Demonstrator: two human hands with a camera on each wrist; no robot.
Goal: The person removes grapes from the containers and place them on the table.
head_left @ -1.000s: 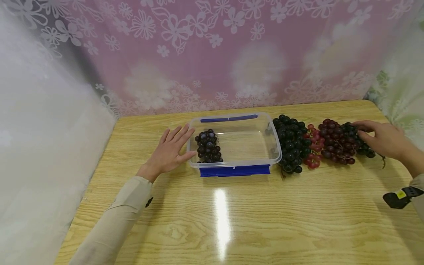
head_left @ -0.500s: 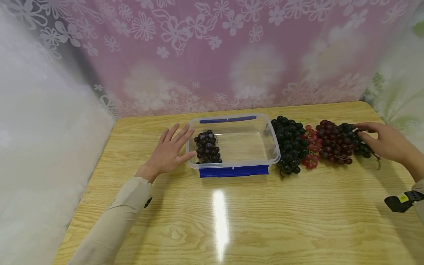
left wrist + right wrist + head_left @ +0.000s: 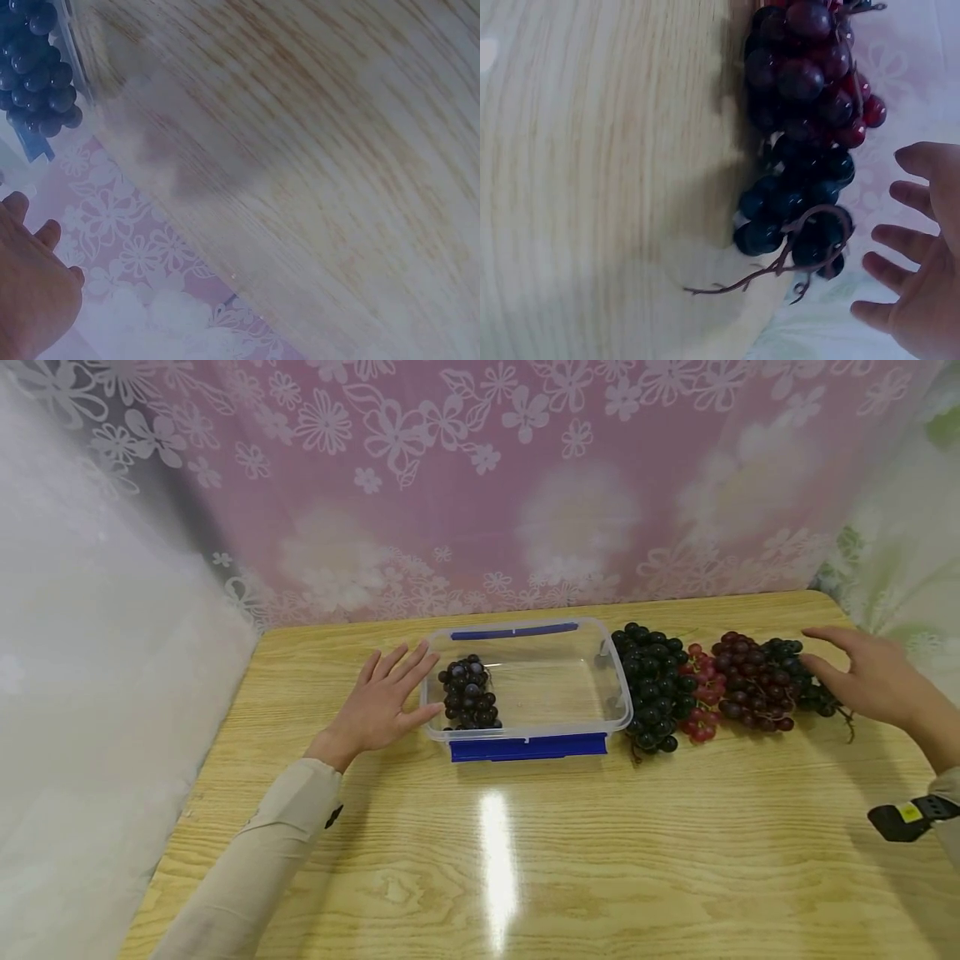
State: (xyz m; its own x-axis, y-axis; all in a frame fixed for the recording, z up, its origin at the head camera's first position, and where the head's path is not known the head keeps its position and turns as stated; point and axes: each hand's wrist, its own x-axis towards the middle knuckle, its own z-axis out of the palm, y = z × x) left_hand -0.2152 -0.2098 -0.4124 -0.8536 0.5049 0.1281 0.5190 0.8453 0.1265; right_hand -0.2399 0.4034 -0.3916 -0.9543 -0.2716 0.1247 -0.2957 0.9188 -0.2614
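Observation:
A clear plastic container (image 3: 528, 735) with blue latches sits mid-table, a bunch of dark grapes (image 3: 469, 697) at its left end. My left hand (image 3: 378, 706) lies spread at the container's left side; thumb and fingertips reach its rim. At the right, my right hand (image 3: 873, 681) hovers beside a small blackish bunch of grapes (image 3: 817, 695), holding nothing. In the right wrist view that hand (image 3: 922, 262) has its fingers spread apart from the small bunch (image 3: 787, 206), whose curly brown stem shows. The left wrist view catches only part of the left hand (image 3: 34, 292).
Between container and small bunch, a large black bunch of grapes (image 3: 652, 685), a bright red bunch (image 3: 702, 693) and a dark red bunch (image 3: 750, 685) lie in a row. A pink floral cloth (image 3: 480, 510) hangs behind the wooden table (image 3: 600, 852).
My right hand has come off the small blackish bunch, and its thumb and fingers have spread. The left hand has stayed at the container. The head view has shifted slightly.

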